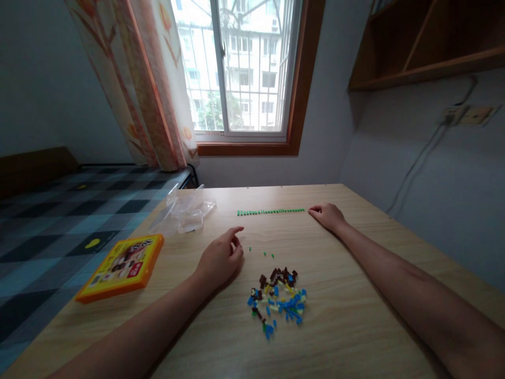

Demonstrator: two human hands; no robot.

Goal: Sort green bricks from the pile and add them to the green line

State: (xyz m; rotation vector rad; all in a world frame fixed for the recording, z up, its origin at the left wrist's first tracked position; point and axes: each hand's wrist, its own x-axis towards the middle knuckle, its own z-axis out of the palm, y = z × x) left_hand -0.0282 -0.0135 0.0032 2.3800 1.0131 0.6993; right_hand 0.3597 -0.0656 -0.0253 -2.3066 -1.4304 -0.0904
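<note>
A long row of tiny green building bricks [271,211] runs across the far part of the table. At its right end is my right hand [328,216], with the fingers pressed together just beside the last brick; whatever may be between the fingertips is too small to make out. My left hand [222,257] rests on the table nearer to me, index finger stretched out and the others loosely curled, holding nothing that I can see. Right of it lie a few loose green bricks [264,253]. Closer still is a pile of brown, blue, yellow and cream bricks [290,303].
An orange-yellow box [122,267] with a picture lid lies at the table's left edge. Behind it stand clear plastic trays [190,213]. A bed with a checked cover [98,197] adjoins on the left. The window [248,68] is beyond the wooden table [339,326].
</note>
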